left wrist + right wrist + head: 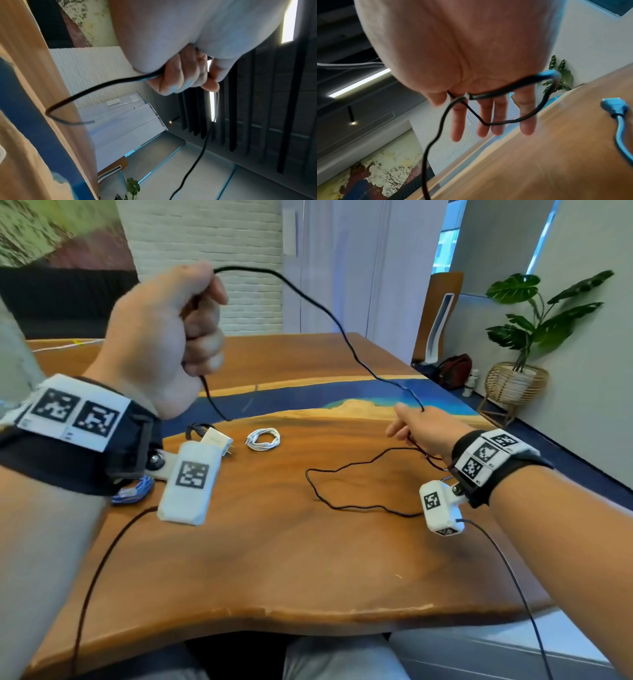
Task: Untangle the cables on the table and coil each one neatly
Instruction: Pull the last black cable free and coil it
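A wooden table (274, 559) with a blue resin band running across it is carrying several cables. A coiled white cable (263, 439) is lying near the middle, and just left of it a white plug adapter (219, 441) is resting beside a small black loop. A blue cable (135, 491) is lying bunched near the left edge. A slack stretch of black cable (342, 501) is trailing over the wood on the right side.

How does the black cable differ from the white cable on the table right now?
The black cable is uncoiled, strung through the air between the left hand and right hand, its slack lying loose on the table. The white cable lies untouched in a small tidy coil. Both are thin.
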Demonstrator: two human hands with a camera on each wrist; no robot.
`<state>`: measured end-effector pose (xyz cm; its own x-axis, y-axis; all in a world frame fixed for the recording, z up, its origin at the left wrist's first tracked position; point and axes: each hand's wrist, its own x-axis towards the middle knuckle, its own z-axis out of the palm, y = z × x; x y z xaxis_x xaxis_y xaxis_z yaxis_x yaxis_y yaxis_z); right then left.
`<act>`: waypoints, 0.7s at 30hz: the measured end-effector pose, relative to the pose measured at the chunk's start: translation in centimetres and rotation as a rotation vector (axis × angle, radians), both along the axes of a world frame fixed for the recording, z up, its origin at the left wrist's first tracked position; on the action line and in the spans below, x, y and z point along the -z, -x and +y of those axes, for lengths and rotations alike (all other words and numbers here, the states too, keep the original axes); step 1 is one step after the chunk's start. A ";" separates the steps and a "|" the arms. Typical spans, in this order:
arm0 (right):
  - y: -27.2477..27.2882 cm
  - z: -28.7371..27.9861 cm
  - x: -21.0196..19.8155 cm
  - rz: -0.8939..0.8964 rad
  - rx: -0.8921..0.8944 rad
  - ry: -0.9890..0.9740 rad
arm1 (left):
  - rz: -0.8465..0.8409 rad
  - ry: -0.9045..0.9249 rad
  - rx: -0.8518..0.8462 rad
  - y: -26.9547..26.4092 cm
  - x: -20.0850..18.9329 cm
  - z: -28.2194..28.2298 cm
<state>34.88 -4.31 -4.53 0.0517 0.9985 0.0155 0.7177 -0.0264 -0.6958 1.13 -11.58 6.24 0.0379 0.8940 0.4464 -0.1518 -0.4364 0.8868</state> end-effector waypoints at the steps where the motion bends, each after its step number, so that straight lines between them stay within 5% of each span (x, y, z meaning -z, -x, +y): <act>1: 0.1 0.1 -0.5 0.056 0.050 -0.009 | 0.042 0.008 0.045 -0.5 -0.1 -0.2; 5: -0.1 0.0 -4.4 0.646 0.127 -0.148 | 0.432 0.023 0.202 -2.1 1.7 -1.2; 9: 0.3 -1.6 -10.2 0.963 0.014 -0.344 | 0.662 0.091 0.269 -4.1 3.8 -1.8; 13: 2.4 -4.4 -13.1 0.981 -0.262 -0.365 | 0.589 -0.022 0.029 -7.0 4.2 -0.4; 17: 5.8 -7.4 -14.0 0.959 -0.481 -0.359 | 0.522 -0.011 0.214 -10.8 3.9 0.0; 21: 6.5 -8.5 -13.1 0.881 -0.500 -0.360 | 0.238 0.070 0.284 -12.8 3.7 -0.3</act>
<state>28.34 -12.81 8.60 -0.2250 0.8539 0.4693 -0.1673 0.4407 -0.8819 13.94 -11.90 2.57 0.3844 0.8607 0.3339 -0.0444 -0.3440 0.9379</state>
